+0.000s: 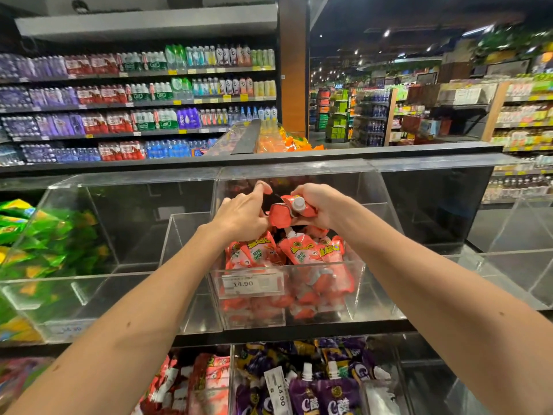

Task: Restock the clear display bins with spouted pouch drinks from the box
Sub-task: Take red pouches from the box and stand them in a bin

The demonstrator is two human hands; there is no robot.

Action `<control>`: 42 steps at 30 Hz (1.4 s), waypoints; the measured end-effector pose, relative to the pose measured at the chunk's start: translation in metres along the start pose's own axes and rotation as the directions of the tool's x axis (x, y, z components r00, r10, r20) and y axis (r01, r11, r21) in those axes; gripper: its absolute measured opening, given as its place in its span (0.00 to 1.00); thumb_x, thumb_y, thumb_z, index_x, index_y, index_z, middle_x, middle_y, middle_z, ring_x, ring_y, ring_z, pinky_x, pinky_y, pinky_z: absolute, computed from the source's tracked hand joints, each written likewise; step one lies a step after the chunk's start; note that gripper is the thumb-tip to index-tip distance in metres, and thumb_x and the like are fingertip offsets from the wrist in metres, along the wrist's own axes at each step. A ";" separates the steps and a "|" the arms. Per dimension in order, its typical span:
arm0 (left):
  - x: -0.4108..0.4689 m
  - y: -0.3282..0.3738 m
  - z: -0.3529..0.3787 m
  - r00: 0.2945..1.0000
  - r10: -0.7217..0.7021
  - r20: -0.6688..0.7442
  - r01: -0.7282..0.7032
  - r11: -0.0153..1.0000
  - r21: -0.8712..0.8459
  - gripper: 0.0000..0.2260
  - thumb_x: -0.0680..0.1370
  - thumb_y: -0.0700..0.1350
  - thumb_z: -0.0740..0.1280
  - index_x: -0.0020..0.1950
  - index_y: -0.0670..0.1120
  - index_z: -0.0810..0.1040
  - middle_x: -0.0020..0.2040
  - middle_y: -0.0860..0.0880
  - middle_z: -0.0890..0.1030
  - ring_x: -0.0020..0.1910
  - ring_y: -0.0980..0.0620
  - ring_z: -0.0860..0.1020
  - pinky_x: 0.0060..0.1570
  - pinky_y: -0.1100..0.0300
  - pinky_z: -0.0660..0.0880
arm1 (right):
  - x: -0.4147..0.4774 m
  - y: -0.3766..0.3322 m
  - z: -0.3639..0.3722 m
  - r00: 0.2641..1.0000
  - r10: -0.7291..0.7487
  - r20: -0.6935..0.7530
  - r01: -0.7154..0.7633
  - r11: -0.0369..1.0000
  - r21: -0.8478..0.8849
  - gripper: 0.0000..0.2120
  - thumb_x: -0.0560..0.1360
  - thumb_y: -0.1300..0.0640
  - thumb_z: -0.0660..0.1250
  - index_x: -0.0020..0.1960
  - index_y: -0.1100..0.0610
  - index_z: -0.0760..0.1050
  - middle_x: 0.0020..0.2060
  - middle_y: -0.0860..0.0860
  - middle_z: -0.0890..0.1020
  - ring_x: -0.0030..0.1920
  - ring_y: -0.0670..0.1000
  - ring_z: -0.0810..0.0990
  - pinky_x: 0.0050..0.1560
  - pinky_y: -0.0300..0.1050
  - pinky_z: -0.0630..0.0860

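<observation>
Both my arms reach into the middle clear display bin [353,283], which holds several pink spouted pouches [305,250] standing upright. My right hand [321,205] grips a pink pouch [281,214] with a white cap, tilted over the pile. My left hand [244,215] is beside it, fingers curled down onto the top of another pink pouch [258,245] in the bin, with its forefinger raised. The box is not in view.
A clear bin with green pouches [39,244] stands at left, and another clear bin [508,265] at right. Below are bins of purple pouches [326,390] and red-pink pouches [197,384]. A price tag reading 14.90 [251,284] hangs on the middle bin. Shelves of bottled drinks [134,106] stand behind.
</observation>
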State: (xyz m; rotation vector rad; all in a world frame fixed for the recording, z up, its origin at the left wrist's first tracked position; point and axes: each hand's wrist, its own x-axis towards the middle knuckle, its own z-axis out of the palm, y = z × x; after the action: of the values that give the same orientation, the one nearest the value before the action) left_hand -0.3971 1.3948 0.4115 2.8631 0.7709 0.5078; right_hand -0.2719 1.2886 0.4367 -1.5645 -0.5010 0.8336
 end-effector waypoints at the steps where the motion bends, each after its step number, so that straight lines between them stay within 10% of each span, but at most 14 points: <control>1: -0.002 0.000 -0.001 0.999 0.023 0.041 -0.023 1.000 -0.011 0.28 0.74 0.45 0.64 0.72 0.54 0.60 0.47 0.56 0.83 0.55 0.45 0.79 0.58 0.46 0.66 | 0.004 0.002 -0.002 1.000 0.014 -0.028 -0.014 1.000 -0.005 0.05 0.80 0.64 0.61 0.46 0.63 0.72 0.43 0.60 0.80 0.38 0.55 0.82 0.41 0.56 0.83; 8: -0.002 0.001 0.000 0.984 0.078 0.163 -0.086 0.996 0.037 0.29 0.73 0.74 0.55 0.70 0.62 0.65 0.50 0.56 0.84 0.53 0.50 0.76 0.56 0.46 0.61 | 0.009 0.003 -0.008 0.993 0.055 -0.102 -0.065 0.993 -0.098 0.06 0.82 0.60 0.60 0.52 0.65 0.71 0.53 0.63 0.81 0.39 0.60 0.84 0.36 0.57 0.84; 14: 0.002 0.002 0.009 0.999 0.040 0.023 -0.042 0.992 0.118 0.23 0.82 0.65 0.51 0.62 0.54 0.77 0.51 0.49 0.83 0.56 0.44 0.78 0.57 0.44 0.62 | 0.010 -0.001 -0.002 0.982 -0.061 -0.181 -0.012 0.926 -0.378 0.28 0.79 0.52 0.66 0.72 0.64 0.61 0.60 0.57 0.76 0.62 0.61 0.77 0.65 0.56 0.74; 18: 0.006 0.004 0.015 0.994 0.005 -0.107 0.011 0.989 0.148 0.24 0.82 0.65 0.51 0.45 0.48 0.76 0.40 0.49 0.79 0.47 0.44 0.79 0.55 0.44 0.66 | 0.004 -0.003 -0.011 0.945 -0.235 -0.228 0.085 0.849 -0.522 0.39 0.79 0.52 0.67 0.79 0.64 0.48 0.67 0.59 0.73 0.62 0.58 0.76 0.61 0.48 0.74; 28: 0.014 0.006 0.023 0.999 -0.024 0.035 0.017 0.982 0.190 0.17 0.83 0.63 0.52 0.68 0.63 0.71 0.57 0.52 0.82 0.62 0.47 0.74 0.60 0.46 0.61 | -0.022 0.004 -0.013 0.956 -0.257 -0.140 0.130 0.802 -0.583 0.42 0.74 0.58 0.71 0.78 0.62 0.48 0.65 0.58 0.73 0.58 0.55 0.75 0.51 0.48 0.76; 33: 0.015 0.006 0.022 0.999 -0.028 0.034 0.021 0.978 0.205 0.16 0.84 0.58 0.53 0.70 0.63 0.71 0.60 0.50 0.77 0.62 0.47 0.74 0.61 0.46 0.62 | -0.063 0.002 -0.016 0.895 -0.436 0.095 0.369 0.604 -0.706 0.29 0.67 0.56 0.78 0.66 0.53 0.74 0.54 0.50 0.81 0.49 0.50 0.82 0.50 0.47 0.82; 42: 0.010 0.005 0.027 0.999 0.006 -0.038 -0.002 0.993 0.114 0.16 0.83 0.58 0.56 0.68 0.57 0.73 0.55 0.51 0.83 0.61 0.47 0.77 0.60 0.45 0.62 | -0.060 0.022 -0.014 0.654 -0.716 0.244 0.368 0.020 -0.930 0.17 0.73 0.70 0.66 0.58 0.59 0.66 0.47 0.58 0.80 0.46 0.63 0.78 0.40 0.51 0.68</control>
State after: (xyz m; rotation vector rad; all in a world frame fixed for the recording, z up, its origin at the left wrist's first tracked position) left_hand -0.3772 1.3949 0.3905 2.9679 0.8266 0.5377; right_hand -0.3035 1.2318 0.4285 -2.2201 -1.4901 -0.5870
